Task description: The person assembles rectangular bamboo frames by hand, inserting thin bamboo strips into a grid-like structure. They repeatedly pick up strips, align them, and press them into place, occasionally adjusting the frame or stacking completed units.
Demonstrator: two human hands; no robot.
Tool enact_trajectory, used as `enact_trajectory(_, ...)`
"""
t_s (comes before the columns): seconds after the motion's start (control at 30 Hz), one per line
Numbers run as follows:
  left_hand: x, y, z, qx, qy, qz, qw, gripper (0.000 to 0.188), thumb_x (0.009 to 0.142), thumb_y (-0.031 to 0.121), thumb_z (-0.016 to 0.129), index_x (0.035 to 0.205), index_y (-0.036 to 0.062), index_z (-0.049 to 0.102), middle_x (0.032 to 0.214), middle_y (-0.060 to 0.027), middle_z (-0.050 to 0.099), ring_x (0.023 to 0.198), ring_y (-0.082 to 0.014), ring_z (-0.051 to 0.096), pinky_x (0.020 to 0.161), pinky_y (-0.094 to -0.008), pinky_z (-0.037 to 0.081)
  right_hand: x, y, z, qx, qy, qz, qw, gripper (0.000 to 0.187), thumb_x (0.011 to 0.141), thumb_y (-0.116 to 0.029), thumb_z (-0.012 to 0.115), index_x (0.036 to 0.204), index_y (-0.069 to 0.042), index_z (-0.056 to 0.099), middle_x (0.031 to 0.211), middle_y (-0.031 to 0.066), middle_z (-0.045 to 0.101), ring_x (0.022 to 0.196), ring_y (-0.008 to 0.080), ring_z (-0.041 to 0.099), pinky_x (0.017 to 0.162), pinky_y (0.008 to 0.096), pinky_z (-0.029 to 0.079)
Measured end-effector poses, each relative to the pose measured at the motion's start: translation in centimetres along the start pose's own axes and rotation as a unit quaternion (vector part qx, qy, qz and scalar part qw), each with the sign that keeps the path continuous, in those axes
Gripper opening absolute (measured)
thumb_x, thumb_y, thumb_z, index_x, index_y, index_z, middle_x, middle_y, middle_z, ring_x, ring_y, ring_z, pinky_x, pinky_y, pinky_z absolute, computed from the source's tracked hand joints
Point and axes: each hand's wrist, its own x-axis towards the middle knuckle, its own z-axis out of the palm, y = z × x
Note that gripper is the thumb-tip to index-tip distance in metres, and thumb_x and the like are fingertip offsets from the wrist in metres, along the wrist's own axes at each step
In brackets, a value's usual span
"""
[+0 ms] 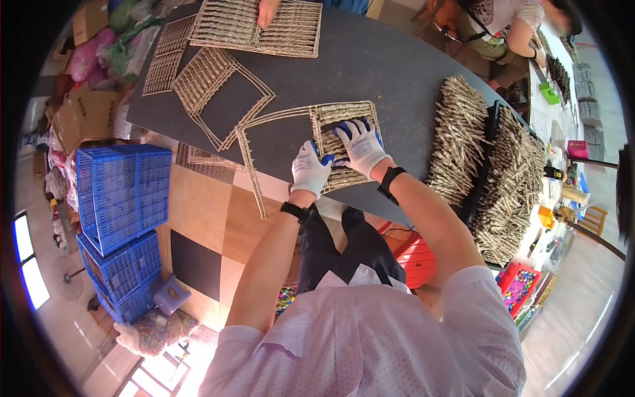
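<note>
While the dark tabletop (314,81) runs under most of this, the worked frame (278,116) overhangs its near edge, one corner out past it. All places off the worked frame: woven panel (291,33) beyond it, toward the left, co-worker's hand (268,12) on top; part-filled frame (206,83) beyond its left end, corners about meeting, can't tell if they touch. Black tray (488,165) to its right, well apart, full of tan twisted strips (512,188), loose pile (456,142) alongside.

Worked frame itself: left half bare, right half carrying strips. Right hand (360,147): fingers spread, laid over those strips. Left hand (311,169): half curled near the divider bar (316,124), can't tell if it grips.

My read on the step: seating or squaring strips in the right half. Next move likely calls for left steadying the divider bar, right pressing strips into line. Overhanging corner could tip under load.
</note>
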Motion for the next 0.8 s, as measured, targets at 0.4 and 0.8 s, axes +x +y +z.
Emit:
enact_trajectory(0.4, 0.6, 1.2, -0.5, -0.189, 0.005, -0.040, 0.981, 0.043, 0.079, 0.031, 0.072, 0.111, 0.0051, 0.059, 0.103, -0.0163, 0.067, 0.095, -0.0339, 0.064, 0.082, -0.0426, 0.050, -0.5, 0.1, 0.3, 0.146, 0.111, -0.029, 0.983, 0.070, 0.079, -0.052, 0.061, 0.129, -0.005, 0.051, 0.132, 0.0184, 0.048, 0.123, 0.0372, 0.044, 0.107, 0.0526, 0.030)
enact_trajectory(0.8, -0.3, -0.8, 0.3, 0.118, 0.078, 0.056, 0.988, 0.033, 0.078, 0.025, 0.070, 0.096, 0.0018, 0.057, 0.092, -0.0173, 0.063, 0.087, -0.0358, 0.060, 0.081, -0.0454, 0.046, 1.8, -0.5, -0.5, 0.018, -0.043, -0.030, 0.998, 0.076, 0.081, -0.039, 0.067, 0.140, -0.002, 0.039, 0.139, 0.0208, 0.042, 0.131, 0.0395, 0.037, 0.107, 0.0581, 0.027)
